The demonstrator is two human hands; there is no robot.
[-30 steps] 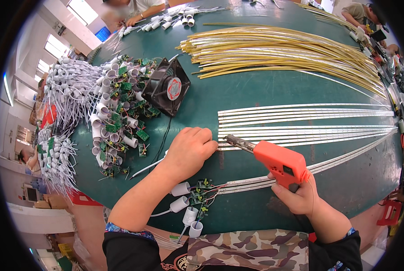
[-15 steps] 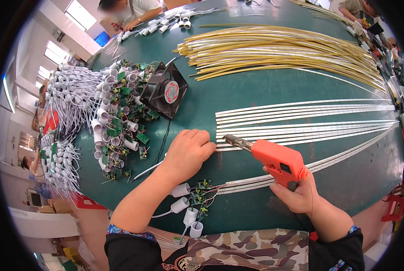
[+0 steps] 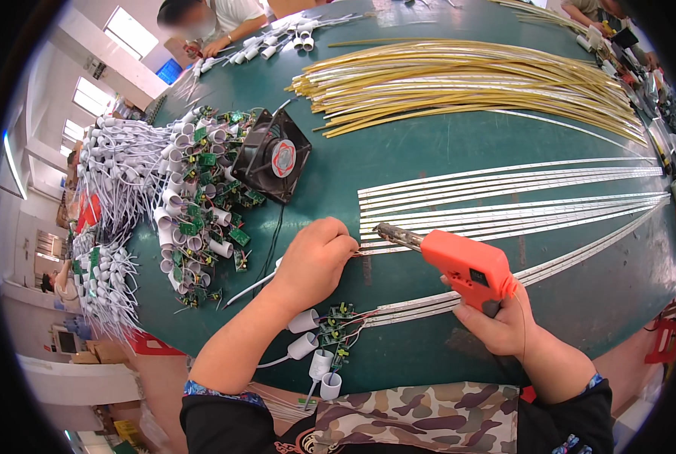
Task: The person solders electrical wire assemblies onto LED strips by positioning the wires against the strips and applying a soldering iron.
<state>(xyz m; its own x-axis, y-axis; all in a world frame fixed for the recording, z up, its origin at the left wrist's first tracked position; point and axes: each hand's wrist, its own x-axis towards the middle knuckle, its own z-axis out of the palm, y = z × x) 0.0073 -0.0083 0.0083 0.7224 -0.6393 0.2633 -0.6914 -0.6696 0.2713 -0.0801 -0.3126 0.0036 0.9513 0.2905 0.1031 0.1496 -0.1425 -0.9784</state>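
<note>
My right hand (image 3: 508,321) is wrapped round the handle of an orange-red soldering gun (image 3: 466,265). Its dark metal tip (image 3: 387,231) hovers at or just over the left ends of a row of thin white LED strips (image 3: 444,219); contact is hard to judge. Beside those ends my left hand (image 3: 319,257) is closed, with thin reddish wires showing at its fingertips. A white cable (image 3: 248,289) runs out from under that wrist; whatever else lies in the palm is hidden. Nearer me, small green circuit boards (image 3: 338,325) are wired to other strips (image 3: 413,310), with white lamp sockets (image 3: 301,346) beside them.
A black fan (image 3: 273,155) stands left of centre, beside heaped sockets with boards (image 3: 194,197) and white cables (image 3: 122,163). Yellow-edged strips (image 3: 466,83) lie in a bundle across the back. People sit at the far edge of the green table (image 3: 330,174).
The view has shifted slightly. Both hands hold nearly the same places, and the soldering gun's tip stays by the strip ends.
</note>
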